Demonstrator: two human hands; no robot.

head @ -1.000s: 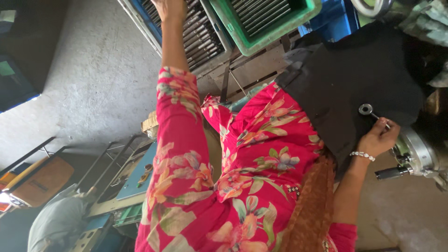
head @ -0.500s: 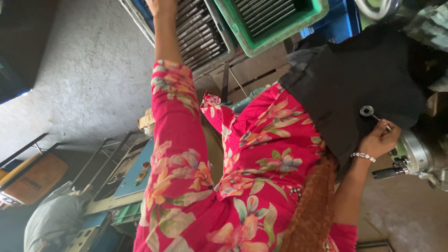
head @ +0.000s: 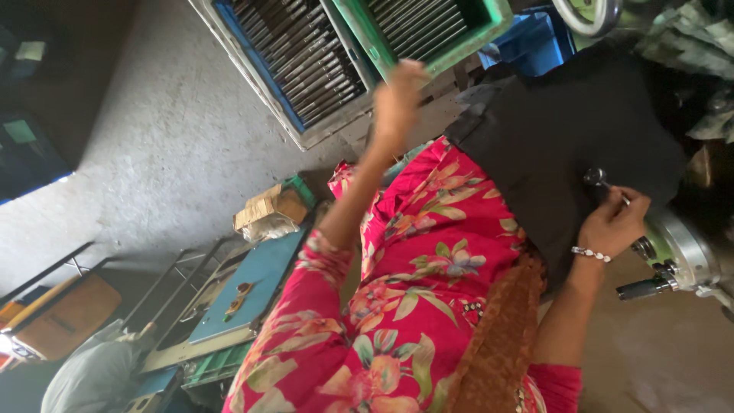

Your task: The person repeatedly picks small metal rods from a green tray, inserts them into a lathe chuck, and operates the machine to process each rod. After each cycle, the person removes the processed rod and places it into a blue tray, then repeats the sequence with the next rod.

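At the far left, a grey concrete floor (head: 153,153) lies bare beside a blue tray (head: 298,69) filled with dark metal rods. Next to it, the left hand (head: 399,99) hangs just below a green crate (head: 428,34) of similar rods; whether its fingers are curled or spread cannot be told. Further right, over black cloth (head: 566,130), the right hand (head: 612,222) pinches a small ring-headed metal tool (head: 600,180) beside a shiny metal machine part (head: 680,252).

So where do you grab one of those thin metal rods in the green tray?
Probably pinch one rod near its end, coming down from above. The rods lie flat, packed side by side in the green tray, so only their tops and ends look free for fingers. The left hand is nearest; the right hand holds a ring-headed tool.
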